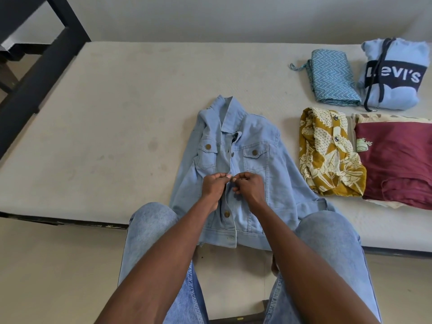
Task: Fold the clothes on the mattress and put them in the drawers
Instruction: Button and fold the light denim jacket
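Right now a light-blue denim jacket (236, 164) lies front-up on the bare mattress (117, 113), its collar pointing away from the person and its hem hanging just over the mattress's near edge, between the person's knees in pale jeans (152, 230). Both hands meet at the jacket's button placket, about halfway down its front. The left hand (214, 187) has its fingers curled, thumb and fingertips pinching the placket's left edge; the right hand (247, 185) likewise pinches the right edge, knuckles up, the two sets of fingertips nearly touching. Whether a button sits between them cannot be told. Brass buttons show on both chest pockets and lower down the placket. To the right of the jacket lie folded clothes: a mustard patterned shirt (327, 155) nearest it, a maroon garment (397, 160) beyond that, and farther back a blue zigzag-print cloth (332, 78) beside a pale-blue Levi's hoodie (395, 73). A black frame (42, 66) stands past the mattress's left end.
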